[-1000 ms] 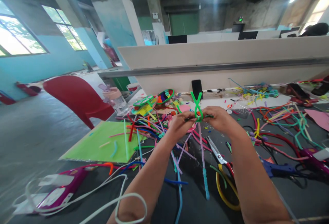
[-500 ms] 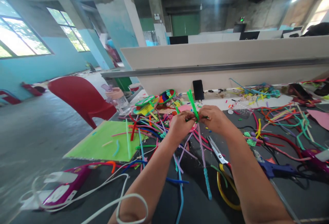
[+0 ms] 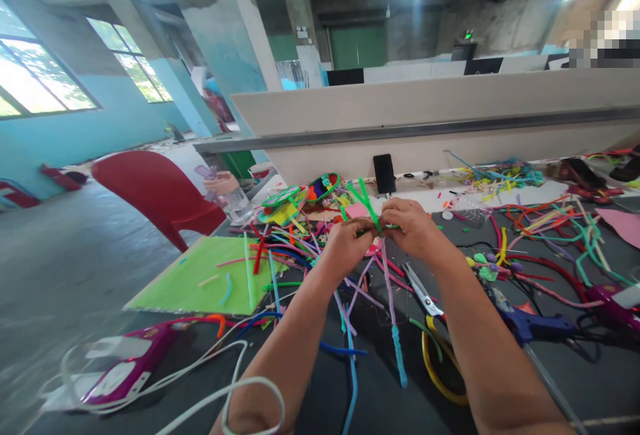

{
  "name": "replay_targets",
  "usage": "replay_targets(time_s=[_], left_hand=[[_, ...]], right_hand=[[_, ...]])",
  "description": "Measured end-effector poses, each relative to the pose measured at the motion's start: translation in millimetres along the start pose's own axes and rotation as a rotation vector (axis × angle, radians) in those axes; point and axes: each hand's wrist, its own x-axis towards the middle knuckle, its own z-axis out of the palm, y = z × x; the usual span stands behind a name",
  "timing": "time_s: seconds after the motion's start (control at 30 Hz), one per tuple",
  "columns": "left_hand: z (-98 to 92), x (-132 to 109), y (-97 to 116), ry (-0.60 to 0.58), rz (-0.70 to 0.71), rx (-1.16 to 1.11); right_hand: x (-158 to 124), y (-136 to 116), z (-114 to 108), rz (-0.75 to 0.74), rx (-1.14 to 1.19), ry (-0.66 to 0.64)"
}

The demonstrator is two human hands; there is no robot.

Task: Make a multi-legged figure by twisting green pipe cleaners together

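Observation:
My left hand (image 3: pixel 347 244) and my right hand (image 3: pixel 411 224) meet above the dark table (image 3: pixel 575 382), both pinched on a bright green pipe cleaner piece (image 3: pixel 366 202). Its two free ends stick up and to the left from between my fingers. Loose pipe cleaners (image 3: pixel 300 248) in many colours lie heaped just under and to the left of my hands. A purple one (image 3: pixel 387 288) trails down toward me below them.
Yellow-handled scissors (image 3: pixel 433 335) lie right of my forearms, with a blue glue gun (image 3: pixel 530 323) beyond. A green sheet (image 3: pixel 205 275) lies at left, a pink glue gun (image 3: pixel 125 362) with white cable near the front. A black phone (image 3: pixel 384 173) leans on the partition; a red chair (image 3: pixel 155 192) stands left.
The green pipe cleaner's crossed ends have closed from an upright X and tilted to the left. My hands have shifted slightly left and stayed pinched on it.

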Motion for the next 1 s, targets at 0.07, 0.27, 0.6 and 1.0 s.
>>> replay_targets(time_s=[0.07,0.27,0.6,1.0], left_hand=[[-1.7,-1,3,-0.033,0.018,0.038],[-0.3,-1,-1,-0.055,-0.015,-0.011],[-1.7,1,-2,-0.074,-0.083,-0.088],[1.6,-2,-9,0.027,-0.095,0.006]], right_hand=[[0,-1,0,0.025,0.004,-0.007],[-1,2,4,0.035,-0.01,-0.012],[-3,1,5,0.05,0.021,-0.024],[0,-15,-2,0.08,0.034,-0.028]])
